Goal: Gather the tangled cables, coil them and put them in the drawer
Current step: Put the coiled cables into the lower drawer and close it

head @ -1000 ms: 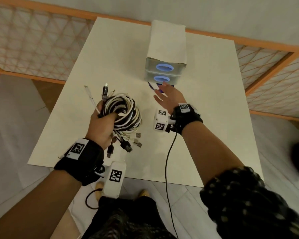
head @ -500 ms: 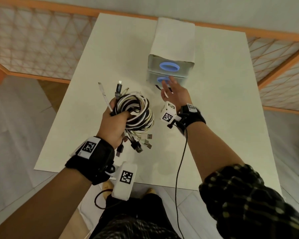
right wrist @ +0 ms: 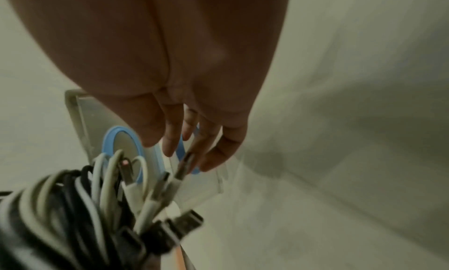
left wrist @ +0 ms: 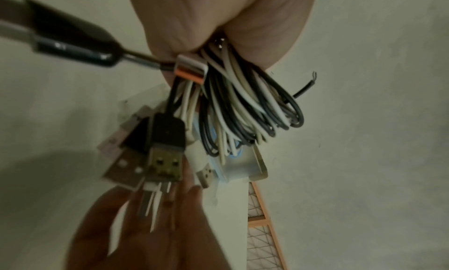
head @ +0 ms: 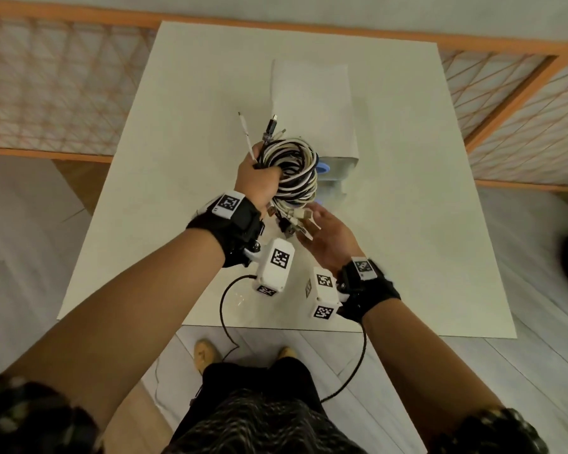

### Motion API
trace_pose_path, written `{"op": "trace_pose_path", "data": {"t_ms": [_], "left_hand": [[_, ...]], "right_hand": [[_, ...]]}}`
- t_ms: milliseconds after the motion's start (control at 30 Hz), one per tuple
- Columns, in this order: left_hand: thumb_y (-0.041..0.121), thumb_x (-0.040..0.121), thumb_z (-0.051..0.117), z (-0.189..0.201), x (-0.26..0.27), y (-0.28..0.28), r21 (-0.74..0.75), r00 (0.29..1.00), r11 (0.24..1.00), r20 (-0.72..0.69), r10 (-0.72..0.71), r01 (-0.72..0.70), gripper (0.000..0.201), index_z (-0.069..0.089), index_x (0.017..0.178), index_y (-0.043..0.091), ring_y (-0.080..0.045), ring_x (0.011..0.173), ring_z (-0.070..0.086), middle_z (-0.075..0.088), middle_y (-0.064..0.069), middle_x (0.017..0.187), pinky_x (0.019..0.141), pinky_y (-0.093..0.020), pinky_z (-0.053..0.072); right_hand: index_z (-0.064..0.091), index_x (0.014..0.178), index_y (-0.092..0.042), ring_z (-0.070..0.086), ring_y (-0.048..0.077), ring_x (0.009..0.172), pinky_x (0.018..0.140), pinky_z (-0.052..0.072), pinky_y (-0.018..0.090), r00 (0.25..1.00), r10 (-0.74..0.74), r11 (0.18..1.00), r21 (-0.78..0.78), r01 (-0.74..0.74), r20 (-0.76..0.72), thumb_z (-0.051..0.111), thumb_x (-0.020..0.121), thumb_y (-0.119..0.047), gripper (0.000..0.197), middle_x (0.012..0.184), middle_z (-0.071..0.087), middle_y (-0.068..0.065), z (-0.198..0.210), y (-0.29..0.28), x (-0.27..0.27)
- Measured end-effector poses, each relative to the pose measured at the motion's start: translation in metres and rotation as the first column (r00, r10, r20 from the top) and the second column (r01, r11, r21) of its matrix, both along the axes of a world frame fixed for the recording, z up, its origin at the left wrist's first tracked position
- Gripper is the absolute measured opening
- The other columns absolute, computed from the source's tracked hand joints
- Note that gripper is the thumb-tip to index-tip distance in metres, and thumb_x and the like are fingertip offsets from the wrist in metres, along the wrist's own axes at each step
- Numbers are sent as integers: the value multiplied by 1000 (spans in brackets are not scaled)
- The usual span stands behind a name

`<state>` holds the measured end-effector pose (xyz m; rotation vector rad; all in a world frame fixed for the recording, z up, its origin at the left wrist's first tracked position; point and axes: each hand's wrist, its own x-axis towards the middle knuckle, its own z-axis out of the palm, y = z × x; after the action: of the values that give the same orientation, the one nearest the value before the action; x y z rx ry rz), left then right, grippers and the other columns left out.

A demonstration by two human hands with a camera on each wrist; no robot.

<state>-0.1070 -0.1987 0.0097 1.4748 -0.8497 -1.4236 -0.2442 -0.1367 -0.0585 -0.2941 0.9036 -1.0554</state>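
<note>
— Left hand [head: 259,185] is doing what?
— It is gripping the coiled cables [head: 294,173], black and white, fingers wrapped round the bundle, holding it above the white table [head: 184,158], just in front of the drawer unit [head: 312,106].
— And the right hand [head: 327,239]?
— It is lying open, fingers straight, under the dangling USB plugs [left wrist: 165,159], near the blue ring handle [right wrist: 121,149] of the drawer front.

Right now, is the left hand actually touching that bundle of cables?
Touching. In the head view the left hand has its fingers wrapped round the bundle of cables; the left wrist view shows the strands coming straight out of the closed fist.
</note>
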Motion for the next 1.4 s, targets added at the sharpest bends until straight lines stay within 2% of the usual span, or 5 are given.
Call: {"op": "trace_pose_path", "data": {"t_ms": [300, 567, 1067, 1267, 1400], "left_hand": [[-5, 80, 49, 2, -4, -1, -33, 997, 999, 75, 23, -21, 46, 60, 119, 18, -26, 104, 64, 67, -12, 113, 96, -43, 51], [5, 74, 54, -20, -24, 23, 33, 938, 949, -145, 315, -313, 40, 63, 108, 24, -33, 101, 66, 69, -12, 110, 90, -55, 52], [5, 82, 55, -52, -43, 65, -50, 910, 999, 414, 12, 9, 38, 51, 118, 16, -24, 90, 61, 65, -5, 103, 74, -26, 44], [15, 86, 57, -20, -40, 55, 209, 981, 969, 114, -157, 131, 11, 52, 95, 12, -27, 90, 62, 60, -8, 89, 77, -36, 54], [29, 95, 38, -18, -30, 53, 436, 637, 812, 510, -578, 389, 37, 43, 120, 1, -31, 93, 55, 54, -13, 109, 73, -33, 43]], "right_hand": [[46, 133, -7, 51, 22, 125, 94, 45, 35, 997, 79, 996, 35, -79, 12, 36, 95, -2, 40, 117, 62, 4, -4, 101, 4], [59, 111, -4, 66, 22, 75, 78, 55, 37, 900, 243, 970, 103, -220, -361, 43, 97, -12, 23, 100, 64, 16, 32, 96, -11], [40, 130, -7, 51, 31, 116, 94, 39, 33, 119, 177, 801, 73, -594, -977, 41, 96, -22, 37, 129, 48, 16, 35, 14, -7], [27, 141, -2, 36, 30, 135, 105, 32, 31, -123, 153, 663, 194, -723, -981, 43, 85, 4, 58, 143, 35, 20, 38, -3, -19], [11, 147, -2, 25, 32, 141, 114, 27, 35, -308, 167, 554, 348, -756, -936, 46, 87, 3, 70, 155, 13, 19, 42, -8, -18]]}}
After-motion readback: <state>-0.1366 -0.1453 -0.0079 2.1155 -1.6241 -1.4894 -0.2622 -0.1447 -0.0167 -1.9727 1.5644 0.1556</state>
